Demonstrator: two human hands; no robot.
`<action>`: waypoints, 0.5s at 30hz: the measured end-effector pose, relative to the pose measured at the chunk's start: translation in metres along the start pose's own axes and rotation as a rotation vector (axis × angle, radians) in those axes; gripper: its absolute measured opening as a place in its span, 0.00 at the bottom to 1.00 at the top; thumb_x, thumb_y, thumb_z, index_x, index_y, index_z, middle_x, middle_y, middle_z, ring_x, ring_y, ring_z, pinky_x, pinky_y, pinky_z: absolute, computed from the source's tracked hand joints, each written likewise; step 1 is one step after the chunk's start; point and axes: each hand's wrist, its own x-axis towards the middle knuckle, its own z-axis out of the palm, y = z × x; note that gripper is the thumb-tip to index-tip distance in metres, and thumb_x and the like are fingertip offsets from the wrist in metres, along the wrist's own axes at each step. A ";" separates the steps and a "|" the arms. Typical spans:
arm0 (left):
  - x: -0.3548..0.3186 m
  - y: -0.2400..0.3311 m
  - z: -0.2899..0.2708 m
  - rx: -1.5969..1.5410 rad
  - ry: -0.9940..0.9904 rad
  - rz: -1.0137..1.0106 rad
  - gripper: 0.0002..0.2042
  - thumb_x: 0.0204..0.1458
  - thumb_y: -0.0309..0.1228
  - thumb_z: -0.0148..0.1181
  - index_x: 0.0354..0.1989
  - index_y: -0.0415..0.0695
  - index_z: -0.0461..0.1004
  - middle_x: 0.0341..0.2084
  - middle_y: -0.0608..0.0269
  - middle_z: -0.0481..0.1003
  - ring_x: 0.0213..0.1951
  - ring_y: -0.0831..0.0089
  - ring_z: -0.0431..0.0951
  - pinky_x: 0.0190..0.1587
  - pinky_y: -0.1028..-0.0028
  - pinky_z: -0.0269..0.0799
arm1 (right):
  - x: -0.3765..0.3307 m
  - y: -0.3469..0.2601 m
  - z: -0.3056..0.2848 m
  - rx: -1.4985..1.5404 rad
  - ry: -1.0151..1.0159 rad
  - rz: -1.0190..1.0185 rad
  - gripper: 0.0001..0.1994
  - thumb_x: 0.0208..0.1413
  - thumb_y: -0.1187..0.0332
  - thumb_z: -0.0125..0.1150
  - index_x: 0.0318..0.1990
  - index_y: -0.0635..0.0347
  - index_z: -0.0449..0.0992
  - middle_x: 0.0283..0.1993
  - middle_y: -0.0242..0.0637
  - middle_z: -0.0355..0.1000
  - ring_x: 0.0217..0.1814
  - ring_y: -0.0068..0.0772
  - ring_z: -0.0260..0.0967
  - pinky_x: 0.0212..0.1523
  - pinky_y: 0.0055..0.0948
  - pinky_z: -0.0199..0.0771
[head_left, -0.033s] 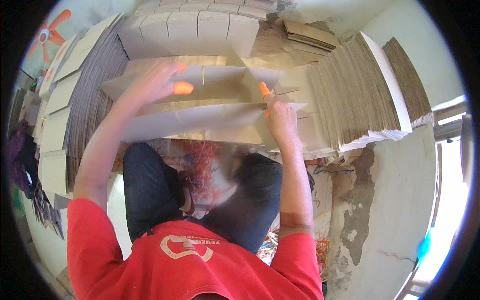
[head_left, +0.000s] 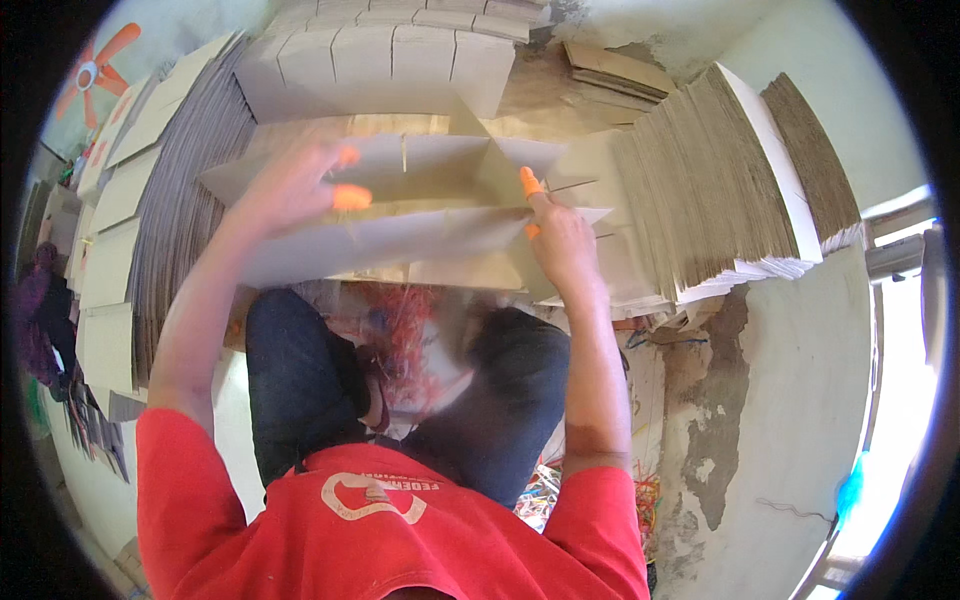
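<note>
Two long cardboard divider strips (head_left: 420, 232) stand on edge, slotted into a crossing cardboard strip (head_left: 500, 170) near their right ends. My right hand (head_left: 566, 240) is at the near crossing, index finger and thumb closed about the cardboard, the index finger stretched along it. Orange covers sit on fingertips of both hands. Over the left part of the long strips, my left hand (head_left: 290, 190) is blurred by motion. Its thumb and fingers are apart, with nothing visible between them. The left hand partly hides the far strip's left end.
Tall stacks of cut cardboard stand at the left (head_left: 185, 190) and right (head_left: 715, 180). Slotted cardboard pieces (head_left: 360, 65) line the back, with a small flat pile (head_left: 620, 70) at the back right. Red shredded scraps (head_left: 400, 330) lie below, between my legs. An orange fan (head_left: 95, 72) is far left.
My left hand has shifted a little left and nearer, its fingers still apart. My right hand and the crossed strips stay almost where they were.
</note>
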 end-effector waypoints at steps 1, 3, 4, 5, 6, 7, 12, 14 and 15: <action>-0.025 -0.010 0.002 -0.006 0.016 -0.044 0.26 0.43 0.45 0.68 0.47 0.41 0.74 0.44 0.48 0.75 0.49 0.54 0.74 0.49 0.60 0.69 | -0.002 -0.010 -0.016 0.047 -0.009 0.026 0.29 0.51 0.75 0.59 0.63 0.45 0.66 0.34 0.49 0.75 0.33 0.50 0.74 0.37 0.44 0.73; -0.051 -0.015 0.009 -0.014 -0.008 -0.095 0.25 0.42 0.44 0.69 0.46 0.42 0.76 0.43 0.48 0.76 0.49 0.54 0.74 0.49 0.60 0.69 | -0.004 0.003 -0.033 0.004 0.135 -0.004 0.27 0.52 0.70 0.62 0.62 0.46 0.67 0.38 0.46 0.75 0.35 0.47 0.74 0.38 0.42 0.75; -0.059 -0.013 0.010 -0.009 -0.049 -0.112 0.24 0.42 0.43 0.69 0.46 0.42 0.76 0.42 0.48 0.76 0.48 0.54 0.75 0.49 0.60 0.69 | -0.003 0.024 -0.042 -0.079 0.283 -0.067 0.26 0.53 0.67 0.63 0.61 0.46 0.68 0.40 0.44 0.75 0.37 0.45 0.74 0.38 0.40 0.76; -0.064 -0.014 0.011 -0.004 -0.091 -0.132 0.23 0.41 0.42 0.69 0.45 0.43 0.76 0.41 0.48 0.76 0.48 0.54 0.75 0.49 0.60 0.69 | 0.000 0.038 -0.057 -0.282 0.526 -0.121 0.24 0.53 0.65 0.63 0.59 0.49 0.69 0.47 0.39 0.74 0.43 0.43 0.73 0.40 0.39 0.77; -0.071 -0.020 0.015 -0.016 -0.104 -0.153 0.21 0.42 0.40 0.69 0.43 0.43 0.77 0.39 0.47 0.76 0.46 0.53 0.75 0.47 0.59 0.70 | 0.008 0.053 -0.075 -0.431 0.671 -0.129 0.22 0.54 0.65 0.63 0.57 0.52 0.71 0.52 0.38 0.71 0.49 0.44 0.70 0.41 0.40 0.77; -0.077 -0.028 0.022 -0.028 -0.116 -0.180 0.19 0.42 0.39 0.68 0.42 0.42 0.77 0.37 0.47 0.77 0.45 0.52 0.76 0.46 0.59 0.70 | 0.012 0.059 -0.101 -0.519 0.692 -0.166 0.24 0.53 0.67 0.62 0.59 0.54 0.66 0.51 0.42 0.69 0.55 0.45 0.67 0.47 0.44 0.72; -0.060 -0.044 0.041 0.053 0.005 -0.154 0.11 0.42 0.29 0.65 0.34 0.40 0.77 0.30 0.45 0.76 0.39 0.47 0.76 0.41 0.57 0.71 | 0.027 0.124 -0.184 -0.903 0.404 0.485 0.42 0.53 0.43 0.58 0.69 0.56 0.52 0.72 0.41 0.50 0.75 0.49 0.41 0.67 0.63 0.45; -0.046 -0.038 0.038 0.086 0.006 -0.151 0.11 0.42 0.25 0.65 0.36 0.37 0.78 0.30 0.43 0.77 0.39 0.46 0.76 0.43 0.57 0.71 | 0.031 0.156 -0.205 -0.839 0.347 0.618 0.41 0.53 0.42 0.58 0.66 0.60 0.55 0.68 0.47 0.55 0.72 0.52 0.48 0.64 0.60 0.51; -0.043 -0.043 0.040 0.096 0.022 -0.137 0.12 0.42 0.26 0.65 0.37 0.37 0.78 0.30 0.44 0.77 0.39 0.47 0.76 0.43 0.58 0.71 | 0.033 0.168 -0.212 -0.806 0.326 0.663 0.36 0.54 0.45 0.58 0.63 0.62 0.63 0.64 0.51 0.61 0.68 0.54 0.56 0.61 0.58 0.58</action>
